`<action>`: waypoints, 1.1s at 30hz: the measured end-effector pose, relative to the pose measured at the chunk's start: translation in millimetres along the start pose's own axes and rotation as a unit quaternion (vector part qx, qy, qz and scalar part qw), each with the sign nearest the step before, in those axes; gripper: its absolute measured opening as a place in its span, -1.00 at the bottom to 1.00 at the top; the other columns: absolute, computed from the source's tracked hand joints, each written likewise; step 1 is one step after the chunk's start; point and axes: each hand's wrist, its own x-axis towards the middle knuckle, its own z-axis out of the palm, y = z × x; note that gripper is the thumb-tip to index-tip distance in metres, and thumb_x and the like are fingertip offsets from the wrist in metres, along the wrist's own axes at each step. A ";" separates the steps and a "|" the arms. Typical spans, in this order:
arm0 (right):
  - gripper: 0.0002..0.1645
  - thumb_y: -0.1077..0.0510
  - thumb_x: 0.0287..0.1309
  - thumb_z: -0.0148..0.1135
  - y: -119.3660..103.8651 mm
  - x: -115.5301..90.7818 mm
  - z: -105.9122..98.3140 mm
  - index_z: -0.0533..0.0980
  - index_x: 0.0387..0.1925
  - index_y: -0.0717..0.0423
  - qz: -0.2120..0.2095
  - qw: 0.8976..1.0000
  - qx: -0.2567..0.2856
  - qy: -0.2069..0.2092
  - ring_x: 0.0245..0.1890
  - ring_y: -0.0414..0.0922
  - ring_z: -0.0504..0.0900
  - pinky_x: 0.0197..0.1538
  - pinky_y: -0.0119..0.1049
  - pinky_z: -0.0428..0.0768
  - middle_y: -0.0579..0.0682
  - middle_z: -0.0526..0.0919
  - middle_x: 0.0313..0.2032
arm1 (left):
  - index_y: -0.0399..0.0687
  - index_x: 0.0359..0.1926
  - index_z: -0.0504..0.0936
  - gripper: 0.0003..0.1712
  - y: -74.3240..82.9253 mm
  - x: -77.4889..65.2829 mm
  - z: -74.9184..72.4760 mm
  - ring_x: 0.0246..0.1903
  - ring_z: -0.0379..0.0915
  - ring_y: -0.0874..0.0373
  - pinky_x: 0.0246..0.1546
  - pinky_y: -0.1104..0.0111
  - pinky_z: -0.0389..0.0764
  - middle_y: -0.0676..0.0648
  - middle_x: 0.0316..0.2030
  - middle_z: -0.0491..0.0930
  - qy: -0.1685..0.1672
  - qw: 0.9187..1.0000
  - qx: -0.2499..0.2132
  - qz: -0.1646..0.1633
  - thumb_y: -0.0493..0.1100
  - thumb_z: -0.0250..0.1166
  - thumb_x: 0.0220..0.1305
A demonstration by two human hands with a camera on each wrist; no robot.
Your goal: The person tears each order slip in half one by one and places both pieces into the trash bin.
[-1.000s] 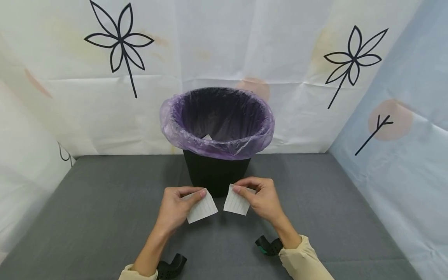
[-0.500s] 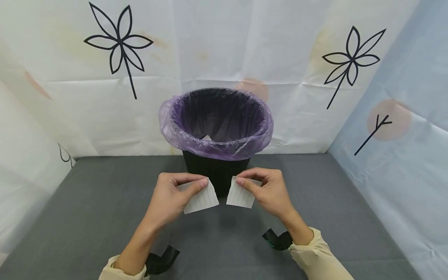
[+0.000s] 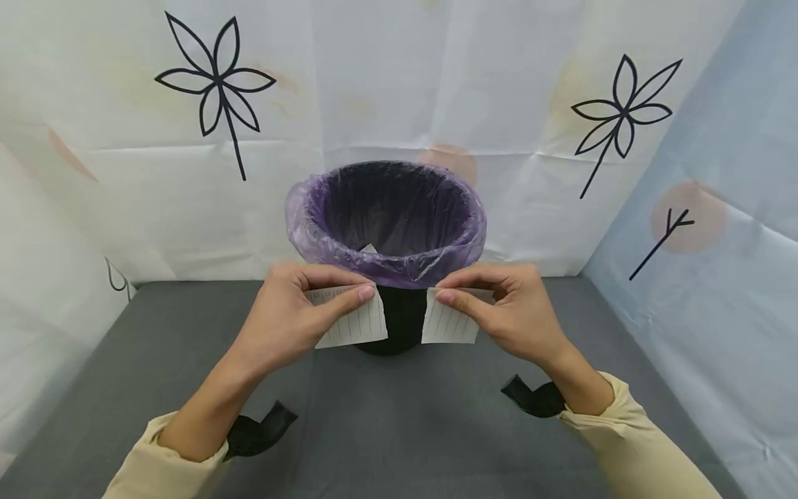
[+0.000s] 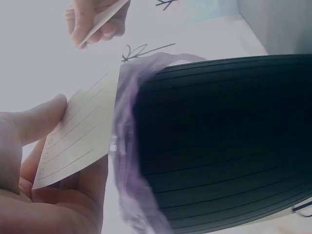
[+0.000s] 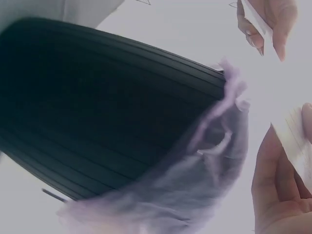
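My left hand [image 3: 283,315] pinches a torn piece of lined paper [image 3: 355,322] between thumb and fingers; in the left wrist view small checkboxes run along that paper's edge [image 4: 80,129]. Across a gap, my right hand [image 3: 511,312] pinches a second lined piece [image 3: 451,321] by its upper edge. Both pieces hang in front of a black trash can [image 3: 402,319], just below its rim. A purple bag [image 3: 386,267] lines the can and folds over the rim. Inside lies a white scrap [image 3: 369,249], mostly hidden by the front rim.
The can stands on a grey cloth surface [image 3: 374,430] close to the back curtain [image 3: 524,208], which carries line-drawn flowers. A blue-tinted curtain [image 3: 717,333] bounds the right side. Black wrist mounts [image 3: 258,430] hang beneath both wrists. A thin cord [image 3: 117,281] shows at the left corner.
Both hands have risen and moved forward toward the can's rim, each still pinching its paper piece. The gap between the two pieces has widened.
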 end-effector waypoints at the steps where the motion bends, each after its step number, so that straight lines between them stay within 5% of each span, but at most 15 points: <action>1: -0.81 0.49 0.08 0.43 -2.8 3.2 -2.4 0.74 -0.29 0.22 -0.001 1.000 -0.003 -0.004 -0.34 -0.18 0.71 -0.18 -0.37 0.66 0.03 0.78 -0.34 | -0.01 -0.18 0.84 -0.86 3.4 2.6 -1.7 -0.08 0.64 0.26 -0.11 0.37 0.60 0.10 -0.26 0.78 -0.003 1.000 0.003 0.002 -0.11 0.47 0.29; 18: -0.86 0.44 0.11 0.44 -27.9 51.6 -27.8 0.75 -0.31 0.21 0.010 0.997 -0.054 -0.045 -0.42 -0.13 0.69 -0.38 -0.37 0.64 -0.02 0.75 -0.38 | -0.14 -0.20 0.83 -0.88 44.6 40.5 -20.2 -0.23 0.68 0.21 -0.30 0.32 0.68 0.00 -0.27 0.77 -0.022 0.998 0.020 0.055 -0.22 0.47 0.26; 33: -0.95 0.32 0.18 0.45 -35.1 102.1 -40.4 0.75 -0.30 0.26 0.060 0.994 -0.069 -0.059 -0.27 -0.14 0.76 -0.25 -0.39 0.65 0.04 0.79 -0.34 | -0.16 -0.13 0.81 -0.79 68.1 79.5 -41.7 -0.13 0.64 0.10 -0.13 0.29 0.62 -0.07 -0.15 0.75 -0.032 0.999 0.027 0.001 -0.14 0.44 0.31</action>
